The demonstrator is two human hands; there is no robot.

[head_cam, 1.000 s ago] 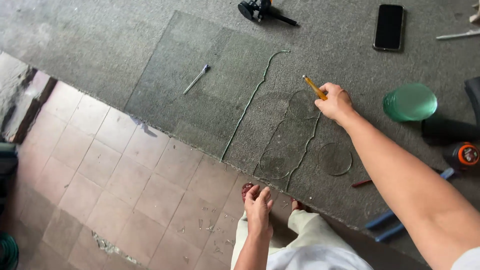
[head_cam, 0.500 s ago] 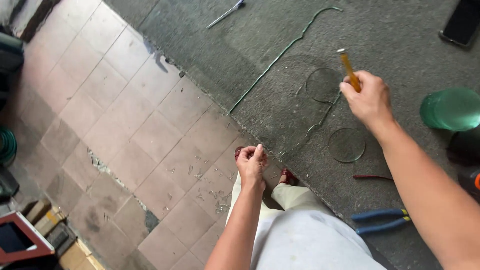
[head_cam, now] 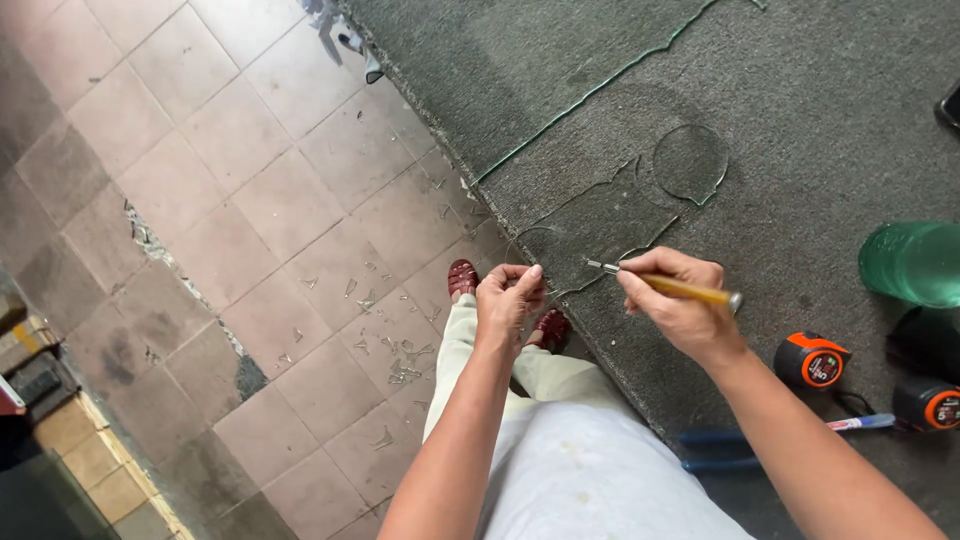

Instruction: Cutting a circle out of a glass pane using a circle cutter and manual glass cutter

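My right hand (head_cam: 682, 322) grips a glass cutter (head_cam: 684, 288) with a yellow handle, its metal tip resting on an irregular glass piece (head_cam: 590, 225). The piece lies on the grey carpeted table (head_cam: 820, 120), near its edge, and has curved cut-outs. My left hand (head_cam: 508, 300) pinches the near edge of that glass piece where it overhangs the table. A round glass disc shape (head_cam: 688, 160) sits just beyond the piece. A larger glass sheet (head_cam: 520, 60) lies further back, its green edge running diagonally.
A stack of green glass discs (head_cam: 915, 262) stands at the right. Two orange tape measures (head_cam: 810, 362) (head_cam: 928, 405) and blue-handled pliers (head_cam: 720, 445) lie near my right arm. Glass shards (head_cam: 390, 350) litter the tiled floor by my sandalled feet.
My view has swung down and left. My right hand came back to the table edge with the cutter, and my left hand rose from below the edge onto the glass.
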